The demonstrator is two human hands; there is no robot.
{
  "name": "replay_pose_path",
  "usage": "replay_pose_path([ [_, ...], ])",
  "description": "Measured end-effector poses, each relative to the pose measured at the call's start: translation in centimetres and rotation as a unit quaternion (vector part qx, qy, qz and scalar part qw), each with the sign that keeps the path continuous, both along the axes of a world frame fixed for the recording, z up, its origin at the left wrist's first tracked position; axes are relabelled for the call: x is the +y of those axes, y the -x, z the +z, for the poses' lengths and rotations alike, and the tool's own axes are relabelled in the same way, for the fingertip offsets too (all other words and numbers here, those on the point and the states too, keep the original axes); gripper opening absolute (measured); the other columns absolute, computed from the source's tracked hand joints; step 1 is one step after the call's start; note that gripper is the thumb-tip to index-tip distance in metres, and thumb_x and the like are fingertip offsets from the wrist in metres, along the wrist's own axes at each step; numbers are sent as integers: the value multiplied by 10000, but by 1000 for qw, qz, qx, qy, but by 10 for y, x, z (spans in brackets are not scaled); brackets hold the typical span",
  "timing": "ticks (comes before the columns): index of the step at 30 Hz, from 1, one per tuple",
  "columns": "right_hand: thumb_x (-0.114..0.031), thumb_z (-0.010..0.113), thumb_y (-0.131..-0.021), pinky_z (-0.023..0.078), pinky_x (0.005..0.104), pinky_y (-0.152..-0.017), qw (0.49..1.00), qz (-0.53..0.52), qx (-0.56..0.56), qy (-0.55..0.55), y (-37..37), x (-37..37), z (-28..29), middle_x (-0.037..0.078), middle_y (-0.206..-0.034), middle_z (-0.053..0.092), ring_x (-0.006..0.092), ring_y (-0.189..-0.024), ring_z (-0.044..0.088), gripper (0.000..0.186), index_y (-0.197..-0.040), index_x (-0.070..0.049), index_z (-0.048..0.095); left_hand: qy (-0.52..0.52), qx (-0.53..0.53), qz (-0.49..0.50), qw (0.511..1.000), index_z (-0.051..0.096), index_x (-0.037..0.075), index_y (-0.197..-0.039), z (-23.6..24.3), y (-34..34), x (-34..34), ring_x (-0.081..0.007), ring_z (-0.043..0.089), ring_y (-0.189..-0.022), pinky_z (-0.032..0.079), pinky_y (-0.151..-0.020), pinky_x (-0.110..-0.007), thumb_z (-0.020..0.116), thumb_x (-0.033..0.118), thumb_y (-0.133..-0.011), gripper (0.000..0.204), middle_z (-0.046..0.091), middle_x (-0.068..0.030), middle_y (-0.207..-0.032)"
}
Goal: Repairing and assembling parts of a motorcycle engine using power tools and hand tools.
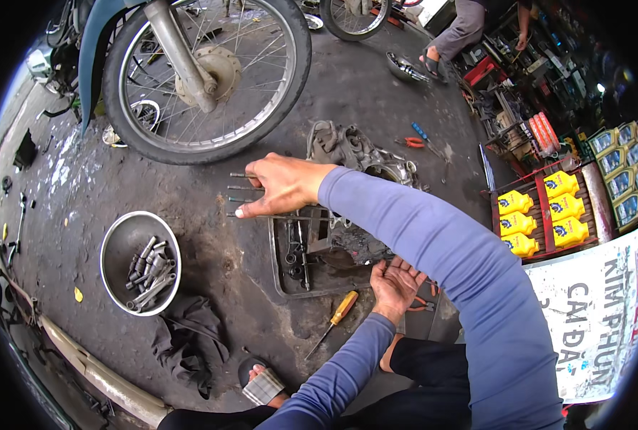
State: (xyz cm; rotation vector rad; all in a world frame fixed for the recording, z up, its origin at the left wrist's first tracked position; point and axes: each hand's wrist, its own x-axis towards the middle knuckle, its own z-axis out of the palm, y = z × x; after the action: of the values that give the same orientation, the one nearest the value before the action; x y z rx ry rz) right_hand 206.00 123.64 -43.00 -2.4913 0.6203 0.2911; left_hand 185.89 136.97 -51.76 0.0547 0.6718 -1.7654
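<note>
A greasy motorcycle engine block (351, 240) sits over a black tray (290, 287), its long metal studs (238, 188) pointing left. My right hand (283, 188) is on these studs, with its fingers at the upper one and its thumb along a lower one. My right forearm crosses above the block and hides part of it. Low at the block's near right side, my left hand (396, 288) is palm up, fingers apart and slightly bent, fingertips by its edge. Whether they touch it I cannot tell. Sockets and a metal rod (304, 254) lie in the tray.
A yellow-handled screwdriver (344, 308) and pliers (423, 304) lie near the tray. Left are a metal bowl (105, 261) of wrenches and sockets and a black cloth (190, 344). A motorcycle wheel (297, 64) stands beyond; yellow bottles (516, 202) stand right. Another person's foot (432, 61) shows at the back.
</note>
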Motion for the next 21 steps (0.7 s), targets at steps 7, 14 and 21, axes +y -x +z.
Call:
replay_pose_path([
  [7,-492,780,-795,450,383,-611,997,14,-53,-56,9,1,36,150,-675,528,225,-646,520,582,-804,32,526,200,178,154,951,477,-36,-1283,-48,30,-18,-390,490,-1219,317,-1131,-535,321,752,-862,907,530,-182,-1281],
  [14,-465,802,-791,448,361,-586,992,18,-107,-60,20,3,42,123,-644,522,196,-627,514,563,-785,26,525,368,275,209,863,612,119,-1220,-49,34,-33,-260,557,-1198,429,-1012,-446,414,696,-866,705,609,-88,-1286],
  [21,-527,786,-765,497,392,-669,998,-6,-43,-36,16,11,34,186,-723,609,288,-702,611,616,-796,48,568,-91,125,52,987,514,157,-1412,-12,38,-52,-327,461,-1353,383,-1119,-514,314,728,-920,780,539,-75,-1429],
])
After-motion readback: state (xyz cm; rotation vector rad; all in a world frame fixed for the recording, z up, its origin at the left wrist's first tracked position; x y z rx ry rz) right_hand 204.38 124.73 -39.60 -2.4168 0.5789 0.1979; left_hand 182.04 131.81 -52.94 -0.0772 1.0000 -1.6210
